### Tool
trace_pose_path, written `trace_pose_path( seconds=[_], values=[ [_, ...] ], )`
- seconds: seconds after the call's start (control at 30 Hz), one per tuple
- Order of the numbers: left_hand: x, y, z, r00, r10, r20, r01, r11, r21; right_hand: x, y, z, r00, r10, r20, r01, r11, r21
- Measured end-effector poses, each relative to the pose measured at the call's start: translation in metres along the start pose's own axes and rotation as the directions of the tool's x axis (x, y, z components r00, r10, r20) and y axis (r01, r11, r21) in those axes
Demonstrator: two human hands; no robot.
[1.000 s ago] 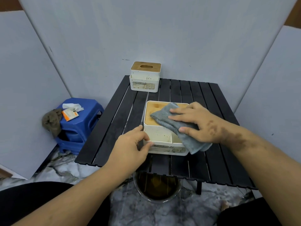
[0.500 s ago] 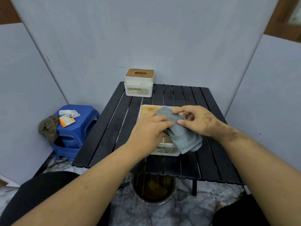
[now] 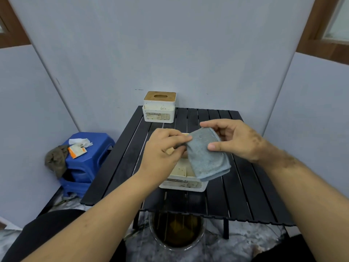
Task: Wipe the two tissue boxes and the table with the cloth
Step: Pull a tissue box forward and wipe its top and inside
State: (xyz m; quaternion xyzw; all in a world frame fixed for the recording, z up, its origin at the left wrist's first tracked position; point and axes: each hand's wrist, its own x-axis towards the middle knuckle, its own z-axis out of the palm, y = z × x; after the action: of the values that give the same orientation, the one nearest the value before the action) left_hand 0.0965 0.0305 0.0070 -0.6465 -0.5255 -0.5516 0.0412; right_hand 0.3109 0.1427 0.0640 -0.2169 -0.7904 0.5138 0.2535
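Left hand (image 3: pixel 162 148) pinching left edge of folded grey cloth (image 3: pixel 205 156); right hand (image 3: pixel 236 140) gripping its top-right edge, thumb on front. Cloth held up just above near tissue box (image 3: pixel 182 183), long axis hanging toward box front. Far tissue box (image 3: pixel 159 107) well behind, at back-left corner of black slatted table (image 3: pixel 245 186). Both hands equally near the box below.

Fuzzy cloth (image 3: pixel 204 156) — matt (slatted) table (image 3: pixel 245 186)
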Motion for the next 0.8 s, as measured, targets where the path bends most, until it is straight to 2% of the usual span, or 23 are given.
trace_pose_path(
  seconds=[0.13,0.23,0.33,0.47,0.63,0.73,0.8],
  values=[
    [0.013,0.005,-0.009,0.975,-0.208,0.076,0.221,0.934,-0.282,0.004,-0.008,-0.005,0.997,-0.037,-0.067,0.034,0.998,-0.05],
    [0.019,-0.001,-0.006,0.898,-0.409,0.164,0.44,0.854,-0.278,0.01,0.005,0.002,0.99,-0.038,-0.135,0.01,0.98,-0.2],
    [0.021,-0.009,-0.002,0.825,-0.523,0.214,0.561,0.805,-0.194,0.015,0.025,0.011,0.98,0.011,-0.198,-0.076,0.943,-0.324],
    [0.027,-0.007,-0.001,0.804,-0.538,0.253,0.588,0.781,-0.211,0.02,0.036,0.016,0.969,-0.009,-0.247,-0.081,0.933,-0.35],
    [0.027,-0.006,0.004,0.775,-0.564,0.284,0.607,0.79,-0.087,0.024,0.035,0.021,0.97,-0.03,-0.242,-0.065,0.926,-0.373],
    [0.032,-0.001,0.003,0.789,-0.554,0.264,0.605,0.774,-0.187,0.023,0.024,0.018,0.956,-0.107,-0.272,0.015,0.948,-0.319],
    [0.036,0.0,0.0,0.792,-0.551,0.264,0.608,0.756,-0.244,0.022,0.017,0.014,0.943,-0.143,-0.3,0.078,0.973,-0.219]
  ],
)
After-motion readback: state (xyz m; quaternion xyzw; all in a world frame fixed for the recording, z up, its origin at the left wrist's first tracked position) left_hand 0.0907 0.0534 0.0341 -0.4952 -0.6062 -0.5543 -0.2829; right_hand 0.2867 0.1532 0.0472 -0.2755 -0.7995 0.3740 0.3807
